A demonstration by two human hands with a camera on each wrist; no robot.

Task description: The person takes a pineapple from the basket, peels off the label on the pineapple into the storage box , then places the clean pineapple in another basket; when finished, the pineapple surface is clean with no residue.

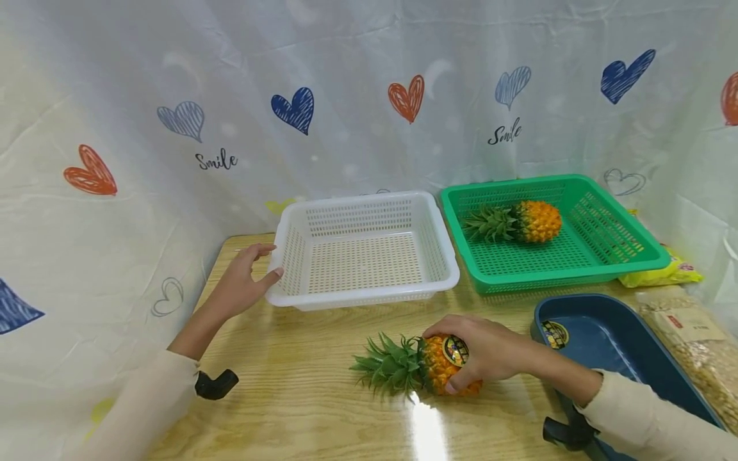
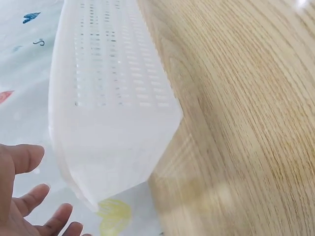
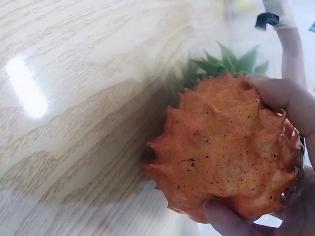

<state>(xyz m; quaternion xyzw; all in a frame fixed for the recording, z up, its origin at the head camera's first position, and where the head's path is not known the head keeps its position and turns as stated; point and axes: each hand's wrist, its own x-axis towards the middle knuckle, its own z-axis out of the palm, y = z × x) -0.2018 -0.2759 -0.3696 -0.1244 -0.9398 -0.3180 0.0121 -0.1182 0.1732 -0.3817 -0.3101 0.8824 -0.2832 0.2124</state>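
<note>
My right hand (image 1: pixel 484 349) grips an orange pineapple (image 1: pixel 434 358) from above, fingers on one side and thumb on the other. The fruit lies over the table with its green leaves pointing left and a round dark label on top. In the right wrist view the spiky base of the pineapple (image 3: pixel 226 152) faces the camera. My left hand (image 1: pixel 246 282), fingers spread and relaxed, is at the left rim of a white plastic basket (image 1: pixel 360 299). The left wrist view shows a gap between those fingers (image 2: pixel 32 196) and the basket's side (image 2: pixel 118 132).
A green basket (image 1: pixel 576 276) at the back right holds another pineapple (image 1: pixel 539 221). In front of it stands a dark blue tray (image 1: pixel 599 339) with a round label inside. A bag of grain-like pieces (image 1: pixel 694 346) and a yellow packet (image 1: pixel 663 274) lie at the right. Behind hangs a heart-printed curtain (image 1: pixel 357 51).
</note>
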